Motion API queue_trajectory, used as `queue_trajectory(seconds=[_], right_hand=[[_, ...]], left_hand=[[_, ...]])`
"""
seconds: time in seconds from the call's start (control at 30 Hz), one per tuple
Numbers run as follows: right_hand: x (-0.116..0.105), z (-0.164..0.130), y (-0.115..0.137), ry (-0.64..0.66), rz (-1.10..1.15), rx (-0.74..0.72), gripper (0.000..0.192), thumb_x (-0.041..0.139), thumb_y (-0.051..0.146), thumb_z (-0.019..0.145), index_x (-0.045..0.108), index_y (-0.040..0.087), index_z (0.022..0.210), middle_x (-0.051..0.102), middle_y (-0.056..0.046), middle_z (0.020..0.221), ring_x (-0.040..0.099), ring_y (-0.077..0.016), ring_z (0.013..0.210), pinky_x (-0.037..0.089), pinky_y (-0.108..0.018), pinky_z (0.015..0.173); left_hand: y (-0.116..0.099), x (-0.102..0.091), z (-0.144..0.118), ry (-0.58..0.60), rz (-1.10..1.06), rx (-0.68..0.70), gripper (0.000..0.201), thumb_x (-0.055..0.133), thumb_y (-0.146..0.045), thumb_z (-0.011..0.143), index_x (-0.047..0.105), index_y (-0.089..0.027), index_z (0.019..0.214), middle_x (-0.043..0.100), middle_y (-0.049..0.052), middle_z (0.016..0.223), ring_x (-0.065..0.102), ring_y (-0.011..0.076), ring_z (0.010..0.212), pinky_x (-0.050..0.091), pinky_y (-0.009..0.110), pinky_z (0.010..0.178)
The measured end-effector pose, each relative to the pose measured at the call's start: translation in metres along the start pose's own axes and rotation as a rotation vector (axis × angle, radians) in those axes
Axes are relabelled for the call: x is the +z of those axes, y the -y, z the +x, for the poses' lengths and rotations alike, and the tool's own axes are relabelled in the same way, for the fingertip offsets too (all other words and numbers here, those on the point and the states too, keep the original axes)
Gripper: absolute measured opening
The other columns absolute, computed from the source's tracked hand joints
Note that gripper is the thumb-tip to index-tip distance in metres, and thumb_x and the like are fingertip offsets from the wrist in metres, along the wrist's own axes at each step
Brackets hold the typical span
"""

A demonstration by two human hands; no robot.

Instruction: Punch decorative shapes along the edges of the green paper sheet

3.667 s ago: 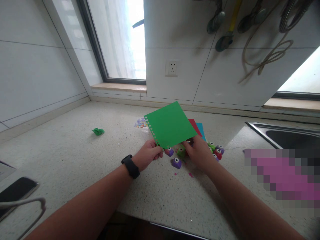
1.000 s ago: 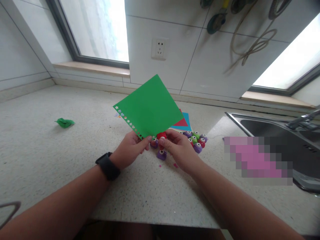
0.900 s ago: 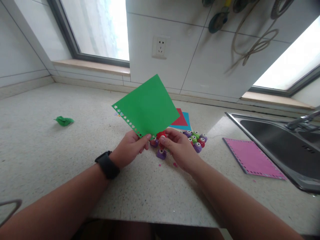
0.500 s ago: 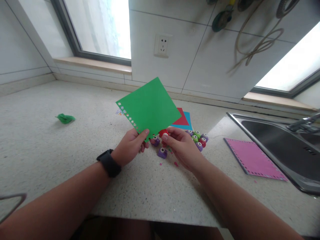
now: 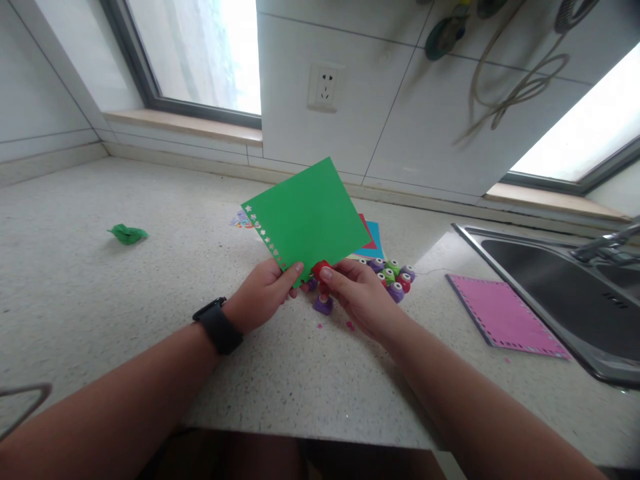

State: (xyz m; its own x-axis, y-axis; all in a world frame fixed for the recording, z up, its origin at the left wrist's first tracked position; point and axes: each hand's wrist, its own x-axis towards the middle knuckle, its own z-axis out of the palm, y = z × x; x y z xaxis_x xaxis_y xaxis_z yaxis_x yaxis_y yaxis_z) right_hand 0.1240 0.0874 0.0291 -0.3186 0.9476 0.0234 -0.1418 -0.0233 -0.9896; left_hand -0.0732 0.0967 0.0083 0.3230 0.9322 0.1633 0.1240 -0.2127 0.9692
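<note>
My left hand (image 5: 267,285) grips a sheet of green paper (image 5: 310,217) by its near corner, thumb on top. Small punched shapes, such as stars and hearts, run along the paper's left edge. Between the thumb and fingers of my right hand (image 5: 363,293) is a red craft punch (image 5: 321,269), right at the paper's near edge; whether the paper sits in its slot I cannot tell. Below it on the counter stands a purple craft punch (image 5: 323,306), partly covered by my fingers. Several more punches (image 5: 396,291) in purple, green and red cluster beyond my right hand.
Red and blue paper sheets (image 5: 375,235) lie behind the green one. A pink sheet with punched edges (image 5: 505,313) rests beside the sink (image 5: 560,280) on the right. Crumpled green material (image 5: 128,234) lies far left. Pink paper bits (image 5: 351,326) dot the counter (image 5: 165,293).
The green paper has shifted a little to the right and turned slightly. The red punch has moved slightly left, closer to my left thumb, against the paper's edge.
</note>
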Motion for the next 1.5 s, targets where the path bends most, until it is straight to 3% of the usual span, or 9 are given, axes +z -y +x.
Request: queue_trajectory(seconds=[0.43, 0.73, 1.5], right_hand=[[0.0017, -0.0002, 0.002, 0.014, 0.068, 0.033, 0.032, 0.083, 0.045, 0.079, 0.069, 0.018, 0.086, 0.064, -0.003, 0.076, 0.053, -0.013, 0.064, 0.04, -0.028, 0.058], [0.002, 0.0008, 0.0023, 0.05, 0.054, 0.019, 0.032, 0.082, 0.046, 0.08, 0.069, 0.017, 0.086, 0.067, -0.005, 0.08, 0.055, -0.0134, 0.064, 0.041, -0.029, 0.06], [0.001, 0.0017, 0.0019, 0.073, 0.052, 0.014, 0.034, 0.08, 0.046, 0.082, 0.067, 0.016, 0.088, 0.066, -0.005, 0.079, 0.055, -0.0134, 0.064, 0.04, -0.029, 0.059]], left_hand=[[-0.0032, 0.0027, 0.0005, 0.051, -0.02, 0.019, 0.037, 0.05, -0.049, 0.099, 0.07, -0.017, 0.095, 0.064, 0.002, 0.072, 0.049, 0.0116, 0.056, 0.039, 0.023, 0.048], [-0.0036, 0.0035, 0.0007, 0.061, -0.026, 0.036, 0.036, 0.05, -0.046, 0.1, 0.067, -0.018, 0.085, 0.065, 0.002, 0.072, 0.051, 0.0118, 0.057, 0.041, 0.024, 0.051], [-0.0013, 0.0019, 0.0002, 0.094, -0.008, 0.053, 0.04, 0.047, -0.047, 0.102, 0.068, -0.016, 0.088, 0.065, 0.001, 0.073, 0.05, 0.011, 0.057, 0.042, 0.024, 0.055]])
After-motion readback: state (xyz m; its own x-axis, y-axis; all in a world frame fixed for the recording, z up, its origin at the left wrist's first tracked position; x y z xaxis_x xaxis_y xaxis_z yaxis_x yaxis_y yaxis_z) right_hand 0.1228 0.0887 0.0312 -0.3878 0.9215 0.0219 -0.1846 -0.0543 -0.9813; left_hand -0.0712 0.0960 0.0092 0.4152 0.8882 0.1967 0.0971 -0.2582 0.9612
